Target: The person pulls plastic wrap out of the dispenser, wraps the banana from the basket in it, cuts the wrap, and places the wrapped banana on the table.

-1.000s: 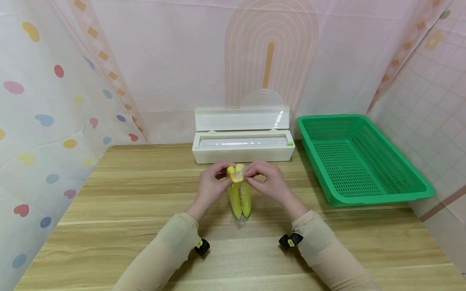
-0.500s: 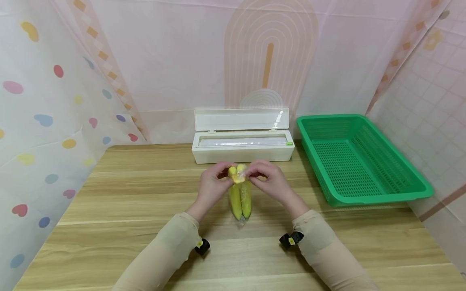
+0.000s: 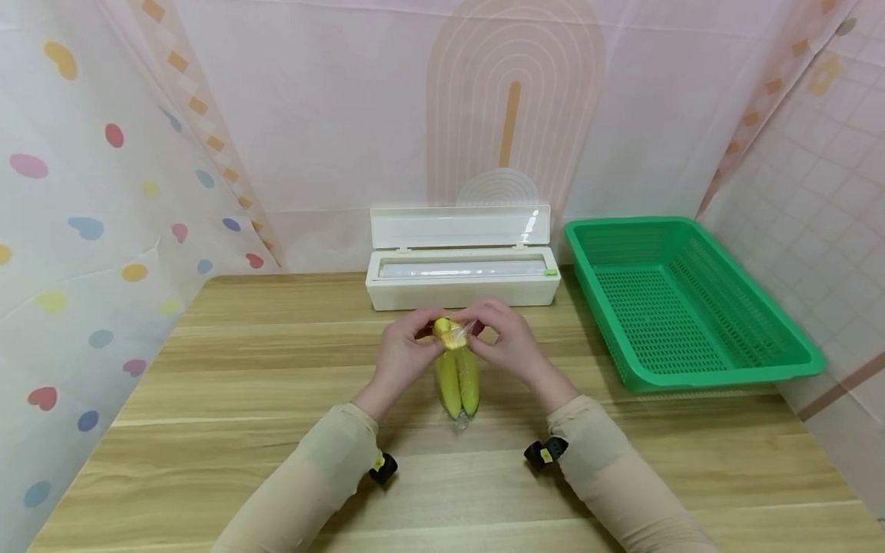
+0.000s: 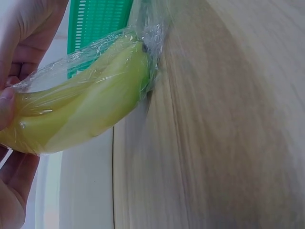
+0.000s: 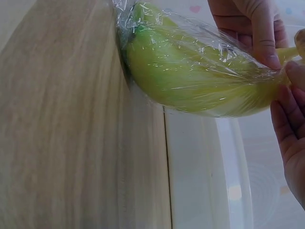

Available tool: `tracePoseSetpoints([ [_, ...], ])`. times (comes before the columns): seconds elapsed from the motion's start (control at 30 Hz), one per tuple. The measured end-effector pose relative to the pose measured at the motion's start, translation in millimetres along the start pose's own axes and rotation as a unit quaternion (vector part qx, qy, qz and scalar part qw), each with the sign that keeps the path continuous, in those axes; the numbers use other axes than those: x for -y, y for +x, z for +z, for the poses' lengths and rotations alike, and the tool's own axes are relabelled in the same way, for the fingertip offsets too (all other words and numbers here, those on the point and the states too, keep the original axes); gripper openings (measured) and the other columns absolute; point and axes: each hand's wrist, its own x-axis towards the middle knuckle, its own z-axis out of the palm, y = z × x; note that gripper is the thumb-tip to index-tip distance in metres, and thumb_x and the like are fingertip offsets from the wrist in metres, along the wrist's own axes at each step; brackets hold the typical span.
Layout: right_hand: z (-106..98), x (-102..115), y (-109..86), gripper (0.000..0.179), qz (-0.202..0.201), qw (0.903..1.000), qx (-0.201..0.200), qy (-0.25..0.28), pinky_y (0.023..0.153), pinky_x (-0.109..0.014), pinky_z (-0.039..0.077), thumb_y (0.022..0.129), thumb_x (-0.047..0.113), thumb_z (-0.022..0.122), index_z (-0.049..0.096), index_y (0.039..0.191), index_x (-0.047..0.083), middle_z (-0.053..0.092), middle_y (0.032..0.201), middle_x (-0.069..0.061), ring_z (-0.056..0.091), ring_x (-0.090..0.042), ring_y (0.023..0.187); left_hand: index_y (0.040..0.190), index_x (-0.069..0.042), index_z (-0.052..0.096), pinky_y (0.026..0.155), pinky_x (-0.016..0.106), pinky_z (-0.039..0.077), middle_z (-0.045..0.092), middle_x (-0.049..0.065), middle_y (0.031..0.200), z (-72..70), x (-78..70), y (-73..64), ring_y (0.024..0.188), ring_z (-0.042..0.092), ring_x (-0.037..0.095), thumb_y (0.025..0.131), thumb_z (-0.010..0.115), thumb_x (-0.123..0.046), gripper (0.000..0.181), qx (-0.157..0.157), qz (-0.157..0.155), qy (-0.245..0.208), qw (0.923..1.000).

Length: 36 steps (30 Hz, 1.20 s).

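Two yellow bananas [image 3: 449, 384], joined at the stem end, are wrapped in clear plastic wrap [image 4: 155, 40] that bunches at their far tips. The stem end points away from the person, toward the back of the table. On its left side my left hand [image 3: 404, 347] grips the stem end between thumb and fingers. From the right, my right hand [image 3: 509, 342] pinches the film at the same end. In the right wrist view the film is drawn into tight creases near the fingertips. Both hands partly hide the stems.
Behind the hands stands a white cling film dispenser [image 3: 463, 294] with its lid [image 3: 459, 228] raised and a roll inside. A green perforated basket [image 3: 733, 380] sits at the right on the wooden table [image 3: 263, 384]. Patterned cloth [image 3: 332, 115] hangs around the back and sides.
My right fingers have shifted slightly left and away from the person, over the stem end, drawing the film across. The left hand stays almost in place; the bananas barely move.
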Motion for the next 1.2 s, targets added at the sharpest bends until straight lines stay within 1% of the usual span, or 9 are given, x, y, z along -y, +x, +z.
tracePoseSetpoints([
  [0.2,-2.1,-5.1,-1.1,0.037,-0.024,0.9996,0.001,-0.014,0.071,-0.027,0.056,0.077,-0.015,0.07,0.069,0.108,0.003,0.066,0.097,-0.009,0.061,-0.02,0.082,0.115,-0.006,0.071,0.093,0.036,0.054,0.07,0.008,0.114,-1.6,-0.9,1.6,0.107,0.064,0.024,0.079,0.079,0.003,0.038,0.042,0.009,0.012,0.999],
  [0.33,-4.7,-5.9,-0.9,0.037,-0.026,0.9993,0.003,-0.026,0.072,-0.025,0.056,0.076,-0.016,0.071,0.069,0.107,0.003,0.067,0.096,-0.008,0.061,-0.019,0.081,0.121,-0.006,0.068,0.093,0.035,0.054,0.068,0.006,0.118,-4.2,-1.7,1.8,0.108,0.064,0.023,0.075,0.086,-0.005,0.05,0.072,0.037,0.043,0.9958],
  [0.47,-7.8,-5.1,0.4,0.035,-0.034,0.9989,0.012,-0.029,0.074,-0.026,0.056,0.076,-0.016,0.071,0.069,0.105,0.002,0.068,0.096,-0.009,0.062,-0.02,0.082,0.117,-0.006,0.07,0.087,0.034,0.056,0.07,0.006,0.113,-3.6,-5.6,0.8,0.102,0.065,0.021,0.073,0.088,-0.008,0.047,0.056,0.065,0.068,0.9939],
  [0.6,-11.0,-1.4,2.5,0.034,-0.04,0.9985,0.025,-0.028,0.074,-0.026,0.056,0.075,-0.017,0.072,0.069,0.104,0.001,0.069,0.096,-0.01,0.064,-0.021,0.082,0.111,-0.003,0.072,0.08,0.034,0.058,0.072,0.01,0.108,-1.8,-6.8,-0.2,0.094,0.066,0.023,0.075,0.084,-0.001,0.038,0.029,0.095,0.085,0.9914],
  [0.77,-17.9,0.1,4.6,0.034,-0.055,0.9974,0.045,-0.01,0.075,-0.026,0.057,0.077,-0.019,0.07,0.069,0.107,-0.001,0.07,0.097,-0.011,0.066,-0.023,0.082,0.11,-0.001,0.073,0.078,0.033,0.059,0.072,0.011,0.108,-1.4,-4.3,-1.8,0.093,0.067,0.023,0.075,0.08,0.006,0.036,0.017,0.122,0.082,0.9889],
  [0.83,-21.5,0.5,4.8,0.031,-0.07,0.997,0.032,0.002,0.077,-0.026,0.056,0.079,-0.018,0.067,0.069,0.105,-0.002,0.07,0.096,-0.012,0.066,-0.024,0.083,0.11,-0.001,0.073,0.078,0.033,0.059,0.072,0.011,0.108,-1.4,-3.8,-2.8,0.093,0.067,0.023,0.075,0.079,0.008,0.036,0.012,0.125,0.071,0.9895],
  [0.9,-25.4,1.4,4.4,0.024,-0.093,0.9956,-0.004,0.015,0.079,-0.026,0.055,0.081,-0.015,0.064,0.07,0.1,-0.002,0.07,0.093,-0.012,0.065,-0.024,0.083,0.11,-0.001,0.073,0.078,0.033,0.059,0.072,0.011,0.108,-0.8,-2.7,-3.2,0.094,0.067,0.024,0.075,0.079,0.009,0.037,0.007,0.13,0.062,0.9896],
  [1.03,-29.7,6.6,5.5,0.016,-0.182,0.9787,-0.089,0.032,0.077,-0.026,0.053,0.079,-0.008,0.058,0.07,0.089,-0.003,0.068,0.084,-0.013,0.062,-0.025,0.078,0.109,0.0,0.073,0.078,0.034,0.059,0.072,0.012,0.108,0.5,-1.6,-3.4,0.094,0.068,0.026,0.074,0.078,0.01,0.037,0.001,0.137,0.054,0.989],
  [1.2,-27.0,18.6,10.1,0.014,-0.327,0.9352,-0.135,0.012,0.066,-0.028,0.054,0.082,-0.003,0.056,0.07,0.085,-0.006,0.067,0.082,-0.014,0.061,-0.023,0.07,0.108,0.0,0.073,0.078,0.033,0.059,0.072,0.013,0.107,2.1,-2.2,-3.0,0.093,0.068,0.026,0.075,0.078,0.01,0.035,-0.001,0.133,0.06,0.9893],
])
